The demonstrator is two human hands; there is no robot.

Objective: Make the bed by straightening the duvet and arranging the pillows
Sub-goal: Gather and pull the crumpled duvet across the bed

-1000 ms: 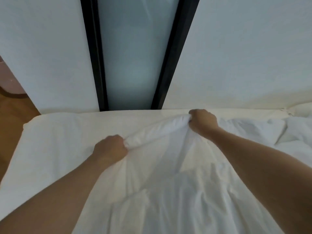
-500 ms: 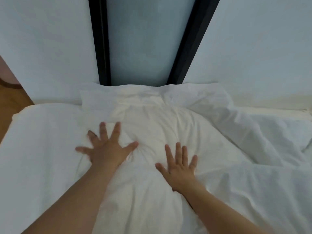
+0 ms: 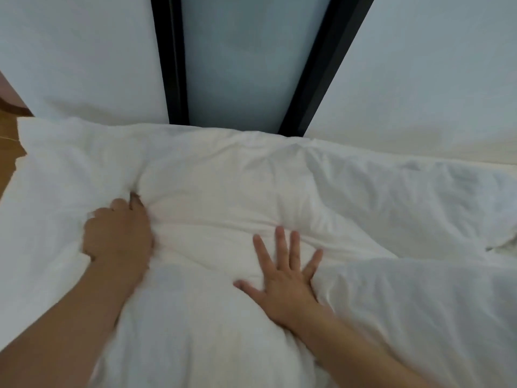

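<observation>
A white duvet (image 3: 223,186) lies rumpled across the bed, its far edge reaching the wall. My left hand (image 3: 119,233) is curled into the fabric at the left, fingers dug into a fold and gripping it. My right hand (image 3: 285,278) lies flat on the duvet with fingers spread, holding nothing. The duvet's left corner (image 3: 42,141) sticks out over the bed's side. No pillow can be told apart from the bedding in this view.
The bed stands against a white wall (image 3: 419,79) with a frosted glass panel in a black frame (image 3: 173,65) straight ahead. Wooden floor (image 3: 7,158) shows at the far left. More crumpled bedding (image 3: 447,205) lies to the right.
One second ago both hands gripped the duvet edge and pulled it toward the wall. Then both lay flat with spread fingers. Now my left hand has closed on a fold; the duvet spread further left.
</observation>
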